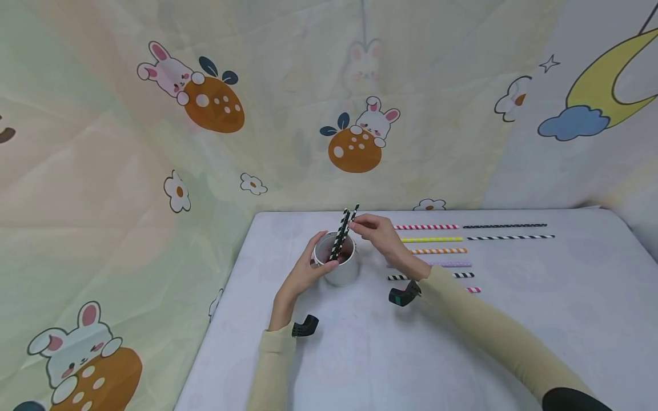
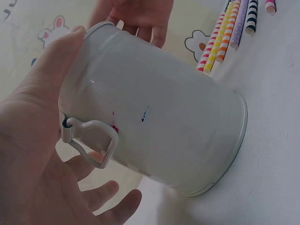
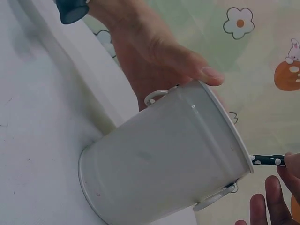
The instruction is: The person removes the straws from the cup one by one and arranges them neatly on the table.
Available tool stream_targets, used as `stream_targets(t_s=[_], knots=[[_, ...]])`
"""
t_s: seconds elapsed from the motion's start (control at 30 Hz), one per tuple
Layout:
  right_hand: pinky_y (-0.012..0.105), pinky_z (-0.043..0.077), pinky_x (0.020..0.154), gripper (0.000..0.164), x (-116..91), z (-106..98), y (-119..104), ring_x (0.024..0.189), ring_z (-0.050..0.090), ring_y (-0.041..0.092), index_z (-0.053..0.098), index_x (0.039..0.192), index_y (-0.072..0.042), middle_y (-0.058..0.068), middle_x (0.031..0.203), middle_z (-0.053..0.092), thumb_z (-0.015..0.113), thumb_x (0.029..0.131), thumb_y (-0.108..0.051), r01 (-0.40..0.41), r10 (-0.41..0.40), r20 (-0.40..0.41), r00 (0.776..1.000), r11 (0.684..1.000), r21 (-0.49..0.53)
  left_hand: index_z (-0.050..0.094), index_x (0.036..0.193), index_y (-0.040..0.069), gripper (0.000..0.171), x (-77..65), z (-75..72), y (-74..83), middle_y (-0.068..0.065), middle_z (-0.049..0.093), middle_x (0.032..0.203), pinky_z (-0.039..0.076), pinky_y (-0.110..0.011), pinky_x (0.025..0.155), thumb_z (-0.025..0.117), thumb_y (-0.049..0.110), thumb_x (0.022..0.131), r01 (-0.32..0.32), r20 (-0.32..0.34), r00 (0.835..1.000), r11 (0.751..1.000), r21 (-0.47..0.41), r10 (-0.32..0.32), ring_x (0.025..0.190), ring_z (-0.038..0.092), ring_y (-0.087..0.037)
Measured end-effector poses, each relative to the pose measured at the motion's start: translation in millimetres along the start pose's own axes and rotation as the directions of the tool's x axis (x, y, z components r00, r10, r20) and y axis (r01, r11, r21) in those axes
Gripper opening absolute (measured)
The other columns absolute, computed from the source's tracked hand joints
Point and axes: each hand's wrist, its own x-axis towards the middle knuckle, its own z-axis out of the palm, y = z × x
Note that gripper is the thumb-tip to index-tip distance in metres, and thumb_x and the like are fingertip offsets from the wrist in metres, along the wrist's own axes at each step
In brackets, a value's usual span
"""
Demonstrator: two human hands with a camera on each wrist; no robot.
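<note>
A white metal bucket (image 1: 343, 275) with small side handles stands on the table. My left hand (image 1: 302, 273) holds it at the rim, thumb on the near side, as the left wrist view also shows with the bucket (image 2: 164, 108) close up. Several black paper straws with white dots (image 1: 339, 237) lean inside the bucket, their tops above the rim. At the rim's right side, my right hand (image 1: 379, 233) pinches a black straw near its upper end. In the right wrist view a white-dotted black straw (image 3: 266, 160) sticks out past the rim; its lower part is hidden inside.
Right of the bucket lie striped straws in rows: red (image 1: 426, 227), yellow (image 1: 434, 240), orange (image 1: 439, 251), purple (image 1: 452, 264) and black-and-white (image 1: 464, 275), partly behind my right arm. Two dark straws (image 1: 506, 225) lie farther right. A printed cloth backs the white table (image 1: 354, 354).
</note>
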Motion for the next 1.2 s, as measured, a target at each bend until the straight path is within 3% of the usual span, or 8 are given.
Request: stream_targets(t_s=[0.53, 0.83, 1.2], knots=[[0.046, 0.049, 0.107, 0.048, -5, -21, -9, 0.122, 0.059, 0.027, 0.066, 0.126, -0.012, 0.009, 0.129, 0.064, 0.069, 0.093, -0.046, -0.029, 0.029, -0.003, 1.000, 0.996, 0.089, 0.030, 0.151, 0.050, 0.083, 0.1, 0.2, 0.3, -0.001, 0.035, 0.160, 0.021, -0.066, 0.119, 0.079, 0.047, 0.084, 0.013, 0.000, 1.000, 1.000, -0.004, -0.013, 0.150, 0.029, -0.029], [0.045, 0.048, 0.108, 0.050, -10, -37, -11, 0.128, 0.058, 0.030, 0.064, 0.128, -0.010, 0.009, 0.131, 0.062, 0.069, 0.093, -0.046, -0.044, 0.046, -0.005, 0.999, 0.990, 0.133, 0.029, 0.155, 0.038, 0.086, 1.5, -0.2, -2.0, -0.003, 0.037, 0.158, 0.025, -0.065, 0.117, 0.078, 0.044, 0.085, -0.021, 0.007, 1.000, 1.000, 0.006, 0.021, 0.148, 0.033, -0.031], [0.037, 0.053, 0.103, 0.049, -21, -67, -10, 0.125, 0.058, 0.023, 0.063, 0.128, -0.014, 0.004, 0.127, 0.061, 0.069, 0.092, -0.047, -0.071, 0.078, -0.027, 0.997, 0.976, 0.204, 0.030, 0.151, 0.050, 0.084, 1.5, -0.4, -2.4, -0.004, 0.036, 0.159, 0.023, -0.065, 0.118, 0.079, 0.049, 0.083, -0.013, 0.005, 1.000, 1.000, 0.013, 0.013, 0.149, 0.030, -0.031]])
